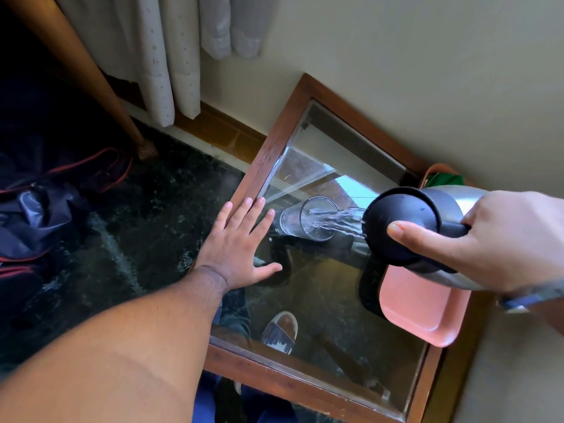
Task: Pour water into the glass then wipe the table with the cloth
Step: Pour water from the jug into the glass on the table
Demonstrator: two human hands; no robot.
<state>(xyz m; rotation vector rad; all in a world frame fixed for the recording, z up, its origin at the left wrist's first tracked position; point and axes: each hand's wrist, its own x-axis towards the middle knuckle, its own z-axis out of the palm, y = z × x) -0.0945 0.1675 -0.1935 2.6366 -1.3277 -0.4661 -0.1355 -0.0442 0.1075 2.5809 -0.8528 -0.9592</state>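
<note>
A clear drinking glass (308, 219) stands on the glass-topped table (265, 154) with a wooden frame. My right hand (500, 239) grips a steel jug (427, 227) with a black lid, tilted toward the glass. A stream of water (341, 219) runs from its spout into the glass. My left hand (241, 242) lies flat on the table's left edge beside the glass, fingers spread, holding nothing. A green cloth (444, 180) shows partly behind the jug at the far right corner.
A pink tray (421, 312) lies on the table under the jug. The wall runs along the table's far side. Curtains (158, 56) hang at the back left. A dark bag (45, 215) lies on the dark floor at left. A shoe (279, 331) shows through the glass top.
</note>
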